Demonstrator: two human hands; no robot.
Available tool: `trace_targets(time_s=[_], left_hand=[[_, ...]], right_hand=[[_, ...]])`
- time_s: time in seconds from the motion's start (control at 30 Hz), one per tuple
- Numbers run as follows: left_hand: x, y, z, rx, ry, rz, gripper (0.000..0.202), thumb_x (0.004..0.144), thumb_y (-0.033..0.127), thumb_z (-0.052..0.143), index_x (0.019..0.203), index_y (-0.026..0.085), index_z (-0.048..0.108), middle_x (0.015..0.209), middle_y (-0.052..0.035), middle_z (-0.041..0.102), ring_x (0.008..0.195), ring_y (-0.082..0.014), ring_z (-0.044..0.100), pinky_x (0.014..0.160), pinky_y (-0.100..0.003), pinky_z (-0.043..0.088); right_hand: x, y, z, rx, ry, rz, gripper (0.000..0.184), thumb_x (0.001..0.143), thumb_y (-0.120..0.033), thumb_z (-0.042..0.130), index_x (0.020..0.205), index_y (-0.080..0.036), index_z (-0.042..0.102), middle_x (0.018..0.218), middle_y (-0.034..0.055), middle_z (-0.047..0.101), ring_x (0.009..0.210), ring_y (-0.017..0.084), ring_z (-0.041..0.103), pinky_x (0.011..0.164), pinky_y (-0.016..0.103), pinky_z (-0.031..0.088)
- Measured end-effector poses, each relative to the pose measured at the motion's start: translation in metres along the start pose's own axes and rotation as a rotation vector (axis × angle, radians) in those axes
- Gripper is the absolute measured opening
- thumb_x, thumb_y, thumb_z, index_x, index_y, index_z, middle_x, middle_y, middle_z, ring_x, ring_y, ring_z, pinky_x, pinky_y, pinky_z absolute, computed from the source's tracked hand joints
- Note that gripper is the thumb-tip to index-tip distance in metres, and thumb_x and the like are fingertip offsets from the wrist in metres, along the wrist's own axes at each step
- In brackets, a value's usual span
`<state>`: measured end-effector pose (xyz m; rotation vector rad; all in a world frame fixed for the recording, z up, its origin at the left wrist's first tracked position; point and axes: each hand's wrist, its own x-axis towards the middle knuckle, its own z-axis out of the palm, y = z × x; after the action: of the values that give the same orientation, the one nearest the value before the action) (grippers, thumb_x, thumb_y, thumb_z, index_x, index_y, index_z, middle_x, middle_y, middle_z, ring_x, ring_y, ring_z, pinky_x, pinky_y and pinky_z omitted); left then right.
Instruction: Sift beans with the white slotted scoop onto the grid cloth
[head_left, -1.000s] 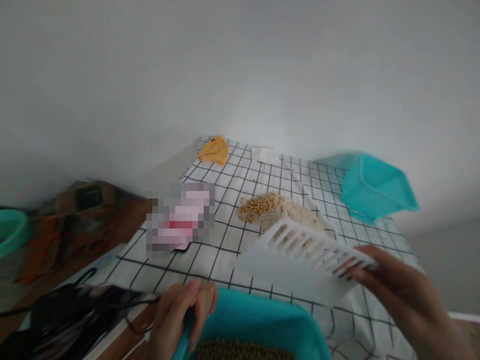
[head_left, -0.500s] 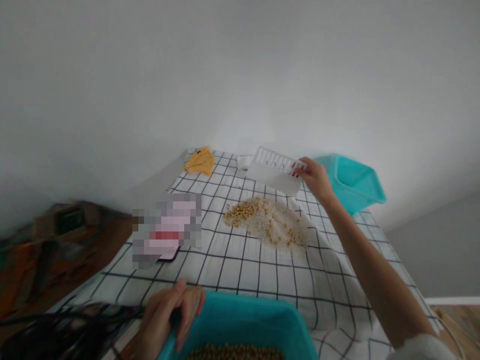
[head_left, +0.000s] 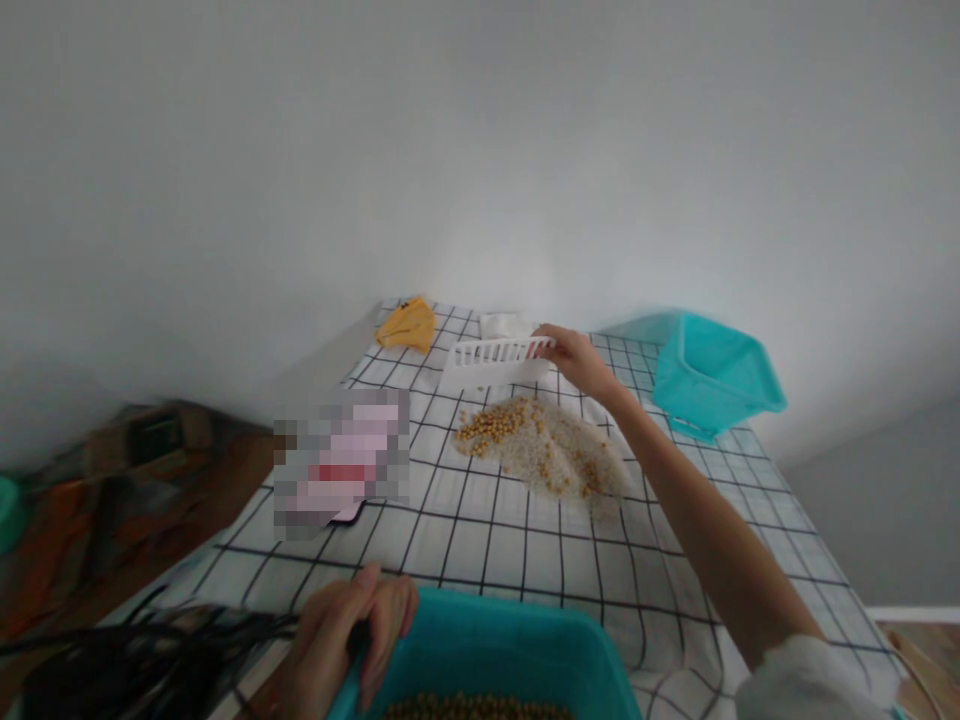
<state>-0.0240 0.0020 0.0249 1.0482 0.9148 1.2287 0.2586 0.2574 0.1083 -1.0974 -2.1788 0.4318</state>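
My right hand [head_left: 574, 357] reaches far across the table and grips a white slotted plastic scoop [head_left: 491, 361], held low just behind a pile of rice mixed with soybeans [head_left: 544, 450] on the checked tablecloth [head_left: 480, 535]. My left hand [head_left: 349, 635] curls over the near left rim of a teal basin [head_left: 495, 650] at the bottom of the view; soybeans lie inside the basin.
A second teal basin [head_left: 716, 375] stands tilted at the far right by the wall. An orange cloth [head_left: 407, 324] and a white scrap [head_left: 504, 324] lie at the table's far edge. A blurred pink object [head_left: 341, 470] lies left of the pile. Black cables [head_left: 142, 650] sit at the near left.
My right hand carried the white scoop from close above the near basin out across the table, then lowered it leftward to the far side of the pile. The left hand stayed on the basin rim.
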Motion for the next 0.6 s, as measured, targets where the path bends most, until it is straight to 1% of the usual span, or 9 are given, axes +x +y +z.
trace_targets(time_s=[0.07, 0.13, 0.23, 0.3, 0.37, 0.5, 0.53, 0.6], left_hand=[[0.000, -0.002, -0.001, -0.006, 0.001, 0.002, 0.072, 0.106, 0.037, 0.034, 0.037, 0.024, 0.053, 0.029, -0.0017, 0.048, 0.037, -0.0168, 0.040, 0.059, -0.036, 0.042], [0.000, -0.004, -0.003, -0.002, -0.016, 0.003, 0.072, 0.106, 0.038, 0.034, 0.038, 0.024, 0.053, 0.030, -0.0014, 0.049, 0.038, -0.0166, 0.041, 0.060, -0.036, 0.043], [0.001, -0.006, -0.005, 0.019, -0.053, 0.019, 0.071, 0.105, 0.037, 0.034, 0.038, 0.024, 0.052, 0.031, -0.0010, 0.050, 0.038, -0.0166, 0.042, 0.060, -0.035, 0.043], [0.000, -0.006, -0.005, 0.022, -0.049, 0.035, 0.071, 0.105, 0.036, 0.033, 0.038, 0.024, 0.052, 0.030, -0.0008, 0.049, 0.038, -0.0170, 0.041, 0.060, -0.036, 0.042], [-0.001, -0.005, -0.003, 0.021, -0.028, 0.042, 0.071, 0.105, 0.036, 0.032, 0.037, 0.024, 0.051, 0.030, -0.0009, 0.048, 0.037, -0.0175, 0.040, 0.059, -0.037, 0.042], [-0.004, -0.001, 0.005, 0.032, 0.025, 0.056, 0.073, 0.106, 0.038, 0.030, 0.037, 0.024, 0.048, 0.028, -0.0010, 0.046, 0.036, -0.0168, 0.039, 0.058, -0.036, 0.042], [-0.004, -0.001, 0.007, 0.037, 0.043, 0.067, 0.073, 0.106, 0.039, 0.030, 0.036, 0.023, 0.046, 0.028, -0.0011, 0.046, 0.035, -0.0165, 0.039, 0.057, -0.036, 0.042], [-0.005, -0.003, 0.008, 0.085, 0.042, 0.082, 0.074, 0.106, 0.041, 0.028, 0.035, 0.023, 0.040, 0.027, -0.0014, 0.044, 0.034, -0.0162, 0.037, 0.054, -0.036, 0.041]], right_hand=[[-0.003, -0.003, -0.004, -0.012, -0.037, -0.028, 0.018, 0.088, -0.010, 0.052, 0.096, -0.015, 0.067, 0.092, 0.0078, 0.074, 0.087, 0.021, 0.066, 0.080, 0.029, 0.047], [-0.005, -0.009, -0.007, -0.061, -0.076, -0.037, 0.022, 0.088, -0.007, 0.051, 0.101, -0.016, 0.068, 0.097, 0.0076, 0.076, 0.091, 0.021, 0.068, 0.083, 0.030, 0.048], [-0.007, -0.021, -0.008, -0.217, -0.146, -0.019, 0.031, 0.088, -0.002, 0.051, 0.107, -0.019, 0.069, 0.103, 0.0075, 0.078, 0.093, 0.021, 0.070, 0.085, 0.031, 0.048], [-0.008, -0.028, -0.004, -0.328, -0.173, -0.003, 0.036, 0.085, 0.002, 0.050, 0.104, -0.019, 0.071, 0.103, 0.0089, 0.078, 0.094, 0.022, 0.071, 0.087, 0.032, 0.048], [-0.010, -0.033, 0.001, -0.385, -0.176, -0.006, 0.039, 0.081, 0.005, 0.048, 0.100, -0.018, 0.072, 0.103, 0.0104, 0.078, 0.096, 0.023, 0.070, 0.089, 0.033, 0.048], [-0.021, -0.037, 0.010, -0.324, -0.149, -0.046, 0.039, 0.079, 0.005, 0.044, 0.097, -0.017, 0.071, 0.101, 0.0097, 0.076, 0.095, 0.022, 0.069, 0.087, 0.032, 0.048], [-0.024, -0.037, 0.010, -0.301, -0.142, -0.060, 0.039, 0.078, 0.004, 0.044, 0.096, -0.017, 0.071, 0.099, 0.0093, 0.075, 0.094, 0.022, 0.069, 0.085, 0.032, 0.048], [-0.033, -0.037, 0.009, -0.249, -0.132, -0.096, 0.039, 0.076, 0.005, 0.043, 0.094, -0.017, 0.070, 0.097, 0.0091, 0.074, 0.092, 0.022, 0.068, 0.084, 0.032, 0.048]])
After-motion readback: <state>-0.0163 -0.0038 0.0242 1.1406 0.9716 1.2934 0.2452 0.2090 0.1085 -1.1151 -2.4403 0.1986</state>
